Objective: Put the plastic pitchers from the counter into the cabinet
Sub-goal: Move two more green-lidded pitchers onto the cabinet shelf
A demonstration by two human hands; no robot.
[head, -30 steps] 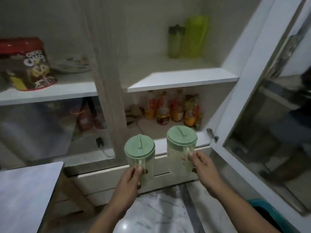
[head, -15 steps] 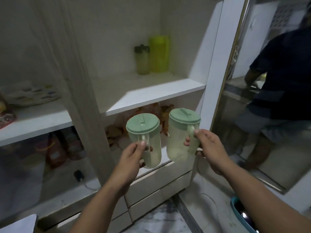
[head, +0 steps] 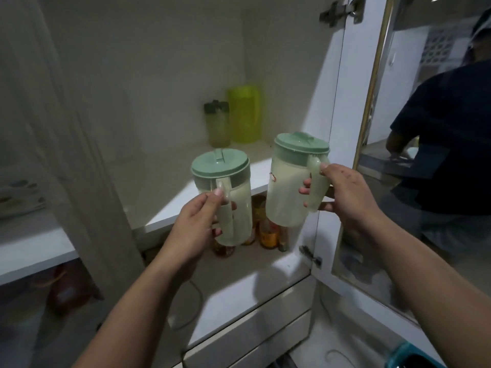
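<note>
I hold two pale translucent plastic pitchers with green lids in front of the open cabinet. My left hand [head: 194, 219] grips the handle of the left pitcher [head: 225, 187]. My right hand [head: 342, 192] grips the handle of the right pitcher [head: 289, 181], which sits a little higher. Both pitchers hang upright in the air at the front edge of the white middle shelf [head: 170, 205], not resting on it.
A yellow-green pitcher [head: 244, 112] and a dark-capped bottle [head: 216, 123] stand at the back of the middle shelf. Sauce bottles [head: 268, 235] fill the shelf below. The glass cabinet door [head: 414, 181] stands open at the right, reflecting a person. Plates [head: 18, 197] lie at left.
Both hands have raised the pitchers from the lower shelf level up to the middle shelf edge and closer to the cabinet; the view has tilted upward.
</note>
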